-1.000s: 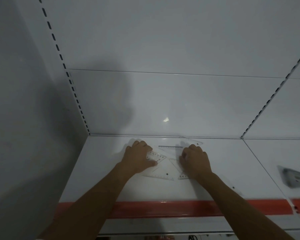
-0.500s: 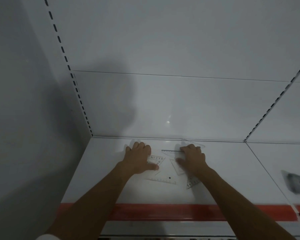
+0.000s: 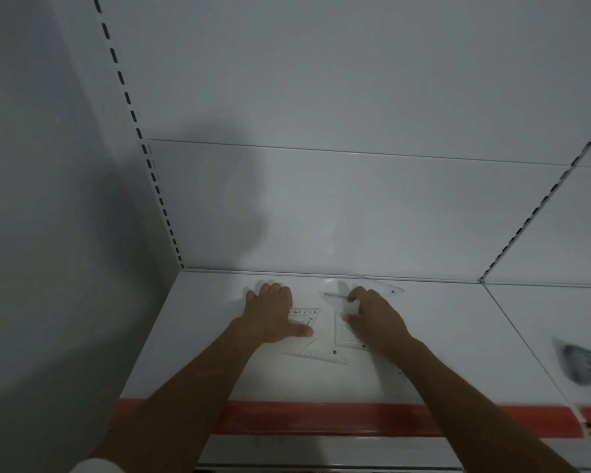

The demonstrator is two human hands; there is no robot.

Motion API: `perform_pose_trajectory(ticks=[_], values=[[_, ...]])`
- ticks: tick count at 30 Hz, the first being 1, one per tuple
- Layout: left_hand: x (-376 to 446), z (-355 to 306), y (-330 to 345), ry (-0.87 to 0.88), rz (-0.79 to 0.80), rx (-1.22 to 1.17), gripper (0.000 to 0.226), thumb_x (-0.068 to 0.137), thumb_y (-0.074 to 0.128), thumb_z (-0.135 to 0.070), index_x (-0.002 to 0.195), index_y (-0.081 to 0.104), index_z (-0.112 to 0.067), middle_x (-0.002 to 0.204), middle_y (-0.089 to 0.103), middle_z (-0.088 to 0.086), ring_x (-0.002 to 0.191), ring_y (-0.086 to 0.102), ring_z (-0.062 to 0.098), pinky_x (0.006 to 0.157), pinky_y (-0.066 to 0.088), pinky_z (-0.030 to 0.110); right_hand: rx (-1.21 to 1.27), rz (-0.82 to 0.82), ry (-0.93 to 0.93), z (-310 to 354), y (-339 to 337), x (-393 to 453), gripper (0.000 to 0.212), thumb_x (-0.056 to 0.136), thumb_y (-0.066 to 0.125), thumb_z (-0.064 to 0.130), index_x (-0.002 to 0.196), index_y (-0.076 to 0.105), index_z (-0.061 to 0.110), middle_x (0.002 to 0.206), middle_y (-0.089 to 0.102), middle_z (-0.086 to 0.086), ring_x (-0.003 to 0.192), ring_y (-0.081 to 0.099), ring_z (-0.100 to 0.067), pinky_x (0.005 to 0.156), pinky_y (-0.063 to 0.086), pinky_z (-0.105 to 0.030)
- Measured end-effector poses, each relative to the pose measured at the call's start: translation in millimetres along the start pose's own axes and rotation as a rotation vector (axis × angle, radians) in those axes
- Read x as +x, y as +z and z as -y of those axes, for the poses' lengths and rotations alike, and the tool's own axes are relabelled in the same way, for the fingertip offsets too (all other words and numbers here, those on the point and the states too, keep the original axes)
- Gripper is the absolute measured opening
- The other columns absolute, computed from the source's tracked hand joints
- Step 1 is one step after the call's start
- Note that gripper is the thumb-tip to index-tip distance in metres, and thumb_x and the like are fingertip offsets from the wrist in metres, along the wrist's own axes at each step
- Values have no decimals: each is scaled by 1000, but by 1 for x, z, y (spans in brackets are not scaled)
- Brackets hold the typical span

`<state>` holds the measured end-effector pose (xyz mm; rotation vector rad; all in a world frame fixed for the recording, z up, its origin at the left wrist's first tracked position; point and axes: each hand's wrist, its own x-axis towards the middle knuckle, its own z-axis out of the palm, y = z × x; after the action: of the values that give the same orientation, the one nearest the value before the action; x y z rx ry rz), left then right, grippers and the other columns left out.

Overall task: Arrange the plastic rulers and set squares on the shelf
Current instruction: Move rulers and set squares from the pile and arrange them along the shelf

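Several clear plastic set squares and rulers lie flat on the white shelf. My left hand rests flat on a numbered set square, thumb stretched to the right. A long clear ruler lies just in front of it. My right hand lies on another clear set square, its fingers bent over the piece and touching a ruler further back. One more clear piece lies by the back wall. Whether the right fingers pinch anything is unclear.
A slotted upright marks the left corner and another upright divides the bay on the right. A grey stack of plastic pieces lies on the neighbouring shelf. A red strip runs along the shelf's front edge.
My right hand has slid back and a little left over the clear pieces, and the set square under it has turned. My left hand has stayed put.
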<state>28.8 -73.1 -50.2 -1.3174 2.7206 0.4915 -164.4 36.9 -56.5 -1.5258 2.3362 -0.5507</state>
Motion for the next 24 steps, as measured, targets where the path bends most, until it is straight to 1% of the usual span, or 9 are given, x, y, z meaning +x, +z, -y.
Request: perform_pose_trajectory(ticks=[3,6,9,11,14,16,18,21,24], values=[[0,-1,0,-5,-11,-8,72,71,63,-71,117,46,-18,122,45,2,120,38,23,105,25,49,-50,-11,16,-2,-1,-3,32,89,55,41,118,51,29,101,48,5,96,53,-15,82,48,-33],[-2,-8,-3,6,-18,15,65,75,62,-68,116,47,-19,122,47,2,120,39,23,105,25,49,-71,-2,13,-4,-3,-5,37,91,53,44,125,49,28,106,50,2,99,54,-16,80,43,-28],[-5,-23,-1,8,-98,33,60,85,47,-68,118,50,-18,126,48,3,123,39,24,106,23,51,-66,-18,24,-3,-2,-8,36,91,53,43,122,51,25,99,52,4,89,52,-13,74,37,-24],[-9,-32,3,53,-163,30,60,85,45,-68,121,49,-21,127,47,2,122,39,22,103,27,48,-66,-33,34,-2,-1,-10,35,91,53,42,120,52,22,95,53,4,84,51,-13,71,36,-24],[-15,-43,11,188,-120,48,68,73,58,-73,123,49,-27,125,46,-2,119,38,20,101,28,43,-83,-37,32,0,-1,-14,40,93,51,43,126,49,21,110,59,-1,97,56,-16,76,39,-24],[-19,-48,16,205,-94,60,72,69,60,-76,123,50,-29,124,46,-2,119,38,20,101,27,42,-94,-39,31,2,-2,-17,41,93,50,43,128,48,22,117,59,-2,104,57,-18,80,40,-25],[-20,-50,19,187,-117,26,67,71,62,-72,121,52,-30,124,46,-2,119,38,19,100,28,41,-107,-57,29,3,-1,-19,36,95,48,40,126,50,21,112,61,-3,100,59,-19,76,40,-25],[-19,-52,23,174,-124,-25,59,73,65,-66,118,54,-30,122,48,-3,118,40,19,99,29,40,-71,-67,26,4,0,-22,26,99,42,30,113,59,18,96,68,-5,83,64,-20,66,42,-22],[-20,-55,23,148,-110,-36,58,73,67,-65,117,56,-29,121,49,-2,119,40,19,98,30,39,-68,-32,1,8,5,-24,24,99,42,28,107,63,18,93,70,-5,79,65,-19,60,39,-20]])
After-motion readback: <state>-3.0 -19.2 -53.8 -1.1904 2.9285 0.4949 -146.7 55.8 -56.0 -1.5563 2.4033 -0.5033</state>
